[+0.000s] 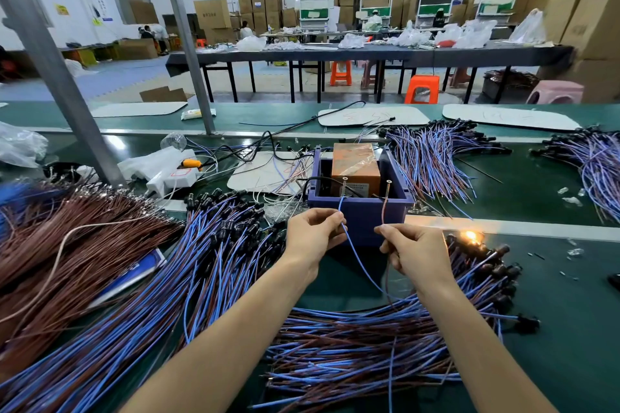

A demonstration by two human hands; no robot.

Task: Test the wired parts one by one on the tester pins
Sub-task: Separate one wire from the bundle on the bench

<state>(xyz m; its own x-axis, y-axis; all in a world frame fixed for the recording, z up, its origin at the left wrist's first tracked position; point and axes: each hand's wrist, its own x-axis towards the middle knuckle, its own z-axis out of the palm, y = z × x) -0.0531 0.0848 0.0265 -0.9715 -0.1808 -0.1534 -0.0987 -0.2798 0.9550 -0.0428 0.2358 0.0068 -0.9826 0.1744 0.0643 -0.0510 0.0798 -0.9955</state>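
Green desk [523, 197] carries heaps of wired parts [352, 345]. Our left hand [313, 231] pinches a blue wire [352, 248] at the left tester pin [345, 189]. Our right hand [416, 251] fingers [385, 231] pinch its brown wire [384, 211] at the right tester pin [388, 189]. A bulb [471, 237] glows.

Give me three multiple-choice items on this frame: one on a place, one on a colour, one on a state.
1. Where do the two tester pins stand?
A) at the near wall of the blue box
B) on an orange stool
C) on a far table

2. Which colour is the wire pinched by the left hand?
A) brown
B) yellow
C) blue

3. How is the small bulb right of the right hand?
A) dark
B) glowing
C) shattered

Key: 1 A, both rise just inside that wall; 2 C, the blue wire runs from its fingers to the left pin, the brown wire is in the right hand; 3 B, it shines orange.
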